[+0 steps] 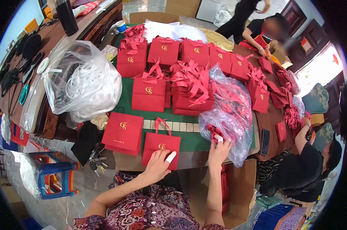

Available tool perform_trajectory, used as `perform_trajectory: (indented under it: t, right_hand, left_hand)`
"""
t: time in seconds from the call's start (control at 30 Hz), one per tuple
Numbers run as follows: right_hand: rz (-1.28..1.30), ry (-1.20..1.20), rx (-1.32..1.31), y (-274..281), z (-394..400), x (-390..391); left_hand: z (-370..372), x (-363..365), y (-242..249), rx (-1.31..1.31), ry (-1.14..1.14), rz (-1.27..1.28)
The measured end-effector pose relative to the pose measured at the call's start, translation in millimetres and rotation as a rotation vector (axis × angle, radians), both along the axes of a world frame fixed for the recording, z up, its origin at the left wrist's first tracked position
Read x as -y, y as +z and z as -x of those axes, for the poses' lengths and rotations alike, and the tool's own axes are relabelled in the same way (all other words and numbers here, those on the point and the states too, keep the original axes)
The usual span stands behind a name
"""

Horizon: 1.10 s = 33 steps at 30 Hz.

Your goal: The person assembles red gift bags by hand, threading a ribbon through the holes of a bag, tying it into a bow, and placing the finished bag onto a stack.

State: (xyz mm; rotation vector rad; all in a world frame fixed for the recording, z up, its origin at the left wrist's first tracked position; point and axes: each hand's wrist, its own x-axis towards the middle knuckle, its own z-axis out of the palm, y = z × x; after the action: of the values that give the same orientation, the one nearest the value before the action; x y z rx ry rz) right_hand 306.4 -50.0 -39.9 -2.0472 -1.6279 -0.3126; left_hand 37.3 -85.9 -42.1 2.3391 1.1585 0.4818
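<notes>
My left hand (pixel 158 166) lies with its fingers spread over the front of a small red gift bag (pixel 152 142), which has a gold logo and a red ribbon handle standing up. White wrapping covers one of its fingertips. My right hand (pixel 218 152) is at the mouth of a clear plastic bag (pixel 240 143) full of red ribbons (pixel 213 132). Its fingers, one wrapped in white, are apart and touch the opening; I see nothing held in them. Left of the gift bag stands another, larger-looking red gift bag (pixel 122 134) with the same logo.
Several red gift bags (pixel 148 92) stand in rows across the green table mat (pixel 123 103). A row of pale tiles (pixel 176 126) lies behind my bag. At left is a clear sack of white ribbon (pixel 85 80). A phone (pixel 264 142) lies at right; co-workers sit beyond.
</notes>
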Motion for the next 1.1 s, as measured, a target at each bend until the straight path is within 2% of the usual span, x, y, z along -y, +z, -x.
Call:
perform_trajectory:
  t: [0.07,0.2,0.27,0.33,0.37,0.4,0.47,0.5,0.6,0.67,0.77,0.83,0.97,1.03,1.1]
  right_hand:
    - [0.03,0.006,0.016,-11.9,-4.1,-2.7]
    - [-0.12,0.095,-0.065,0.1,16.4,-5.2]
    - [-0.127,0.183,-0.208,10.6,36.4,-1.4]
    - [-0.175,0.26,-0.227,18.4,59.6,4.2]
    - [-0.172,0.309,-0.265,19.5,70.9,8.2]
    - [-0.17,0.358,-0.304,19.8,81.4,12.9]
    - [-0.138,0.463,-0.311,22.6,100.3,21.5]
    - [-0.11,0.519,-0.35,22.8,107.9,24.9]
    - [-0.079,0.656,-0.387,16.6,117.6,30.2]
    - [-0.057,0.68,-0.395,15.9,112.8,33.1]
    - [-0.011,0.738,-0.406,19.0,101.1,34.0]
    - [0.015,0.772,-0.41,22.7,98.5,35.4]
    - [0.045,0.819,-0.447,35.4,96.1,34.9]
    - [0.07,0.819,-0.483,36.4,95.6,35.1]
    - [0.237,0.572,-0.834,34.3,95.3,37.8]
  left_hand:
    - [1.2,1.4,-2.0,0.01,0.02,0.032]
    - [5.5,-4.0,-1.1,0.224,0.071,0.064]
    - [7.1,-13.8,3.0,0.295,0.103,0.089]
    - [8.0,-23.1,6.1,0.494,0.181,0.485]
    - [2.5,-25.4,1.4,0.685,0.205,0.596]
    - [2.0,-30.2,-6.4,0.685,0.204,0.597]
    - [1.0,-41.5,-23.1,0.998,0.246,1.237]
    - [-0.2,-44.0,-22.3,1.147,0.275,1.352]
    - [4.2,-52.7,-16.5,1.275,0.28,1.486]
    - [7.2,-56.1,-18.4,1.286,0.241,1.491]
    - [3.7,-55.3,-10.1,1.226,0.321,1.601]
    - [-1.9,-52.6,-12.9,1.134,0.343,1.466]
    - [-11.4,-48.9,-20.2,1.132,0.264,1.322]
    - [-14.8,-49.6,-18.3,1.088,0.26,1.131]
    - [-15.7,-49.3,-19.1,1.01,0.268,1.12]
